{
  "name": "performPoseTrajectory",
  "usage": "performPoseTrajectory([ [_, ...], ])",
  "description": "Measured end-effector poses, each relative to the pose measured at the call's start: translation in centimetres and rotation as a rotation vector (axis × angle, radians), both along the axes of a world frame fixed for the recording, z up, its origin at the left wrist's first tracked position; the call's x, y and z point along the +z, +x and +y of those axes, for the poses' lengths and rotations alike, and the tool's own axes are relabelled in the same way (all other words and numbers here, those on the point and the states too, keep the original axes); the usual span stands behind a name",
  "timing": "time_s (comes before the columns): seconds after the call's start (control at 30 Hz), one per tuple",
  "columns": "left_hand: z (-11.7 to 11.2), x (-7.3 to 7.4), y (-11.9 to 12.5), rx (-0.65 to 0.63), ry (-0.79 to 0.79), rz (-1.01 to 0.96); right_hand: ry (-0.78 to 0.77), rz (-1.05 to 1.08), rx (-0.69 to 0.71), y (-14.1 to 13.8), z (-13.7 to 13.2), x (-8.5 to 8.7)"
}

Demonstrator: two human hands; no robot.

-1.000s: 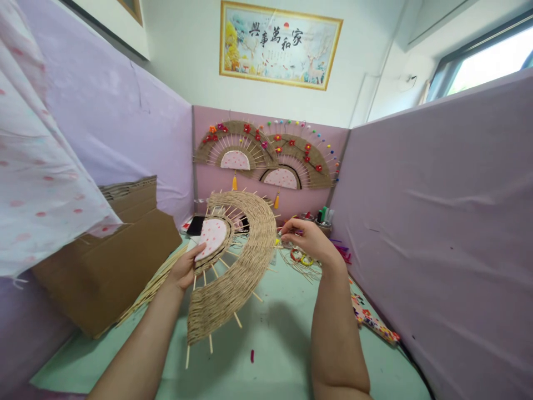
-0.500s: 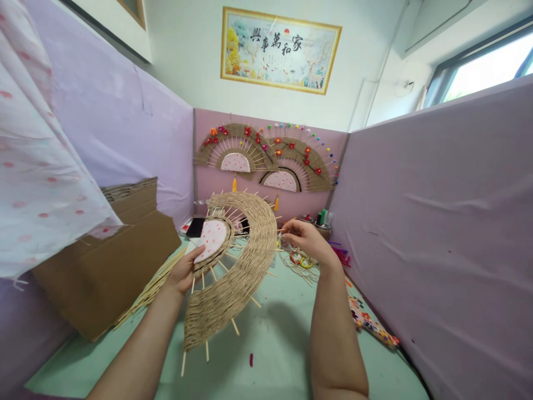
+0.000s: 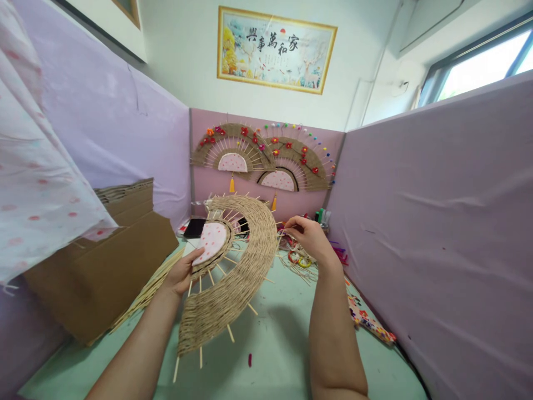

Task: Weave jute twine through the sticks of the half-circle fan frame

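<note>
A half-round woven fan (image 3: 254,250) of tan twine on thin wooden sticks is held up above the table, tilted with its curved edge to the right. My left hand (image 3: 183,272) grips its straight inner edge, thumb over the white half-disc (image 3: 213,243) with pink dots. Bare stick ends poke out past the weave. At the fan's right rim, my right hand (image 3: 307,236) is closed in a pinch beside a stick end. What lies between those fingertips is too small to make out.
Two finished-looking fans (image 3: 233,141) with red flowers hang on the pink back panel (image 3: 204,194). Cardboard (image 3: 104,272) and a bundle of straw-coloured sticks (image 3: 145,300) stand left. Tape rolls (image 3: 305,261) lie right, and a dark pink scrap (image 3: 250,360) sits on the green table (image 3: 283,355).
The view has shifted slightly. The fan's lower end has swung a little to the left and down. My right hand stays pinched near the rim, its fingertips slightly farther from the weave.
</note>
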State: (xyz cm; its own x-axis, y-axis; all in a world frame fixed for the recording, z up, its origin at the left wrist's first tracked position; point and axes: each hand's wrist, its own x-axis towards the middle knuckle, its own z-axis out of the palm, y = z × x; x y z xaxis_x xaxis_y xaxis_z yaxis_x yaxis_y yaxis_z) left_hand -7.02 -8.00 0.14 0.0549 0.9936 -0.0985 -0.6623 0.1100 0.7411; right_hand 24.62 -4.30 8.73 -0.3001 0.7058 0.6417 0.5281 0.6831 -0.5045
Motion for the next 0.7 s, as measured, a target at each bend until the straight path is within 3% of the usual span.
performPoseTrajectory([
  [0.3,-0.1,-0.3,-0.1,-0.057,-0.015,0.044,0.069,0.004,0.002,0.5,-0.1,0.0],
  [0.7,-0.6,-0.6,-0.1,-0.110,0.030,0.022,-0.206,0.216,0.197,1.3,0.6,-0.7],
])
